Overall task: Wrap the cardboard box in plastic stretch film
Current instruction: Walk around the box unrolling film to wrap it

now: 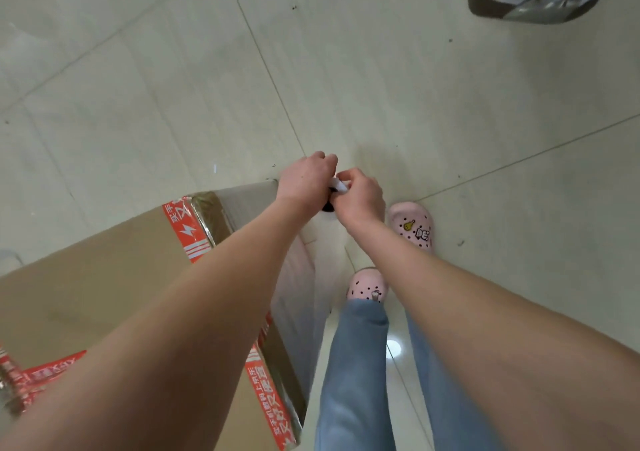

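A large brown cardboard box (104,270) with red printed tape stands on the floor at the lower left. Clear stretch film (298,277) covers its right side face. My left hand (304,180) and my right hand (360,198) meet just past the box's far right corner. Both are closed around the stretch film roll (337,184), of which only a white end and a dark core show between the fingers. My forearms cross over the box top and hide part of it.
Pale floor tiles (381,70) spread all around. My feet in pink clogs (412,225) stand right of the box. Another person's grey shoe (533,0) is at the top right corner.
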The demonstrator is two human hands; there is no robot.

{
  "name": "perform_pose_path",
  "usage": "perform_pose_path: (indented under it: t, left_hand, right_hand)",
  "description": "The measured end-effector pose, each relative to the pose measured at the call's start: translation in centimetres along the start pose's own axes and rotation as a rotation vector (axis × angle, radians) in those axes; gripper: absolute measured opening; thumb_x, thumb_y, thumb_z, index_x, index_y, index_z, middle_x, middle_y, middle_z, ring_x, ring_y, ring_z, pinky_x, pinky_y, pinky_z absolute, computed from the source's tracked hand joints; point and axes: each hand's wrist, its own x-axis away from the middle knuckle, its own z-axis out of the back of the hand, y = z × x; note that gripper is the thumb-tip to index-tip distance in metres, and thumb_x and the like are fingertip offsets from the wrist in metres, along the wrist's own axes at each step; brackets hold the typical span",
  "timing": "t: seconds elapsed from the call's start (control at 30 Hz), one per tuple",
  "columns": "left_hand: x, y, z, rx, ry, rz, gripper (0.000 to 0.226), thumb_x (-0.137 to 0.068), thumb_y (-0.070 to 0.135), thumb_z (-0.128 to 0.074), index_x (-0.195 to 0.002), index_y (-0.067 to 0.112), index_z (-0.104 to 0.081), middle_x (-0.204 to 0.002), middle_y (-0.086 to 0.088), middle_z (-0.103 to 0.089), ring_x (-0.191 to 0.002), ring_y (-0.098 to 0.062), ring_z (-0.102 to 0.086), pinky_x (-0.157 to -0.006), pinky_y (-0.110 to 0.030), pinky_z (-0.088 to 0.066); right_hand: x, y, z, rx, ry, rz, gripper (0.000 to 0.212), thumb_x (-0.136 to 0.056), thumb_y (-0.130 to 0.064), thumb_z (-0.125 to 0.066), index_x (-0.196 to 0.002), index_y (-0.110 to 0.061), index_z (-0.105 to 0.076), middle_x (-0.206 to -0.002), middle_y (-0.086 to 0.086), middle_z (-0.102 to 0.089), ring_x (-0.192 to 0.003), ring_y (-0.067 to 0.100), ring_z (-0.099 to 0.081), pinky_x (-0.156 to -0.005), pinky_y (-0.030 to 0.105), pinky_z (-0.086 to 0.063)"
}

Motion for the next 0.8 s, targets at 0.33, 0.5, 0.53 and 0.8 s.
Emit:
perform_pose_path:
  t: [0.33,0.5,0.53,0.8]
  left_hand:
    - [-0.7,-2.9,0.4,0.524,0.211,0.578,0.014,-0.077,0.022,-0.059,-0.081,0.013,-0.049,-0.076,-0.002,-0.052,-0.071,-0.025,-0.047,-0.060,-0.029,-0.032]
    - [-0.8,-3.9,0.8,0.717,0.275,0.828,0.019,-0.079,0.029,-0.058,-0.082,0.012,-0.050,-0.082,-0.005,-0.057,-0.077,-0.026,-0.051,-0.062,-0.029,-0.034]
    - [-0.8,-4.3,0.9,0.732,0.252,0.841,0.021,-0.079,0.030,-0.058,-0.083,0.011,-0.051,-0.085,-0.006,-0.060,-0.079,-0.027,-0.053,-0.063,-0.030,-0.038]
    - [-1.2,-6.1,2.7,0.362,0.148,0.422,0.037,-0.082,0.015,-0.059,-0.116,0.008,-0.046,-0.113,-0.011,-0.050,-0.090,-0.032,-0.056,-0.061,-0.036,-0.037]
  right_hand:
    - [-2.7,-4.5,0.5,-0.074,-0.109,-0.129,0.049,-0.072,-0.031,-0.068,-0.115,-0.022,-0.046,-0.113,0.003,-0.052,-0.089,0.025,-0.060,-0.078,0.034,-0.051]
    - [-3.8,-7.7,-0.6,-0.082,-0.140,-0.049,0.035,-0.076,-0.015,-0.063,-0.109,-0.022,-0.054,-0.109,0.001,-0.061,-0.086,0.023,-0.061,-0.076,0.027,-0.048]
    - [-3.9,-8.2,-0.9,-0.048,-0.129,-0.019,0.033,-0.078,-0.014,-0.062,-0.109,-0.023,-0.055,-0.109,0.001,-0.060,-0.084,0.022,-0.058,-0.073,0.025,-0.044]
    - [-3.6,-9.2,-2.2,0.029,-0.178,0.023,0.031,-0.084,-0.016,-0.061,-0.114,-0.024,-0.061,-0.111,-0.001,-0.064,-0.092,0.023,-0.060,-0.073,0.024,-0.041]
